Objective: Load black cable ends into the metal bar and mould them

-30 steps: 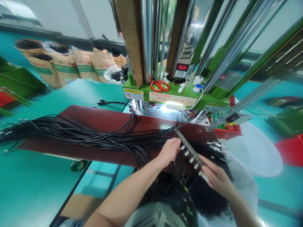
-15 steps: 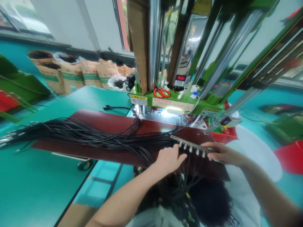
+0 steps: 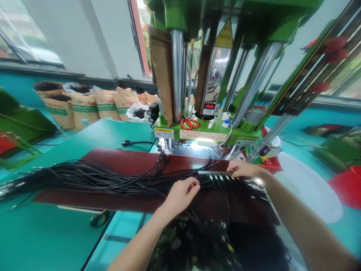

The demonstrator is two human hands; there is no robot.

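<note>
A narrow metal bar [image 3: 207,172] with a row of small shiny cable ends along it lies on the dark red board [image 3: 124,158]. My right hand [image 3: 245,169] grips the bar near its right end, fingers bent over it. To the left, my left hand [image 3: 182,194] is closed, with thumb and fingertips close together just short of the bar's left end. Whatever may be between those fingertips is too small to see. Under and behind both hands runs a long bundle of black cables [image 3: 107,178], with several strands hanging over the board's front edge.
Behind the board stands a green press [image 3: 175,132] with steel columns and a bright lamp. Red-handled scissors [image 3: 189,123] rest on it. A white round table [image 3: 307,188] is at right, a red bin [image 3: 348,188] beyond. Paper sacks [image 3: 84,109] line the wall.
The metal bar has gone from tilted and raised to nearly level, farther back on the board. My right hand moved away from me with it; my left hand shifted left, off the bar.
</note>
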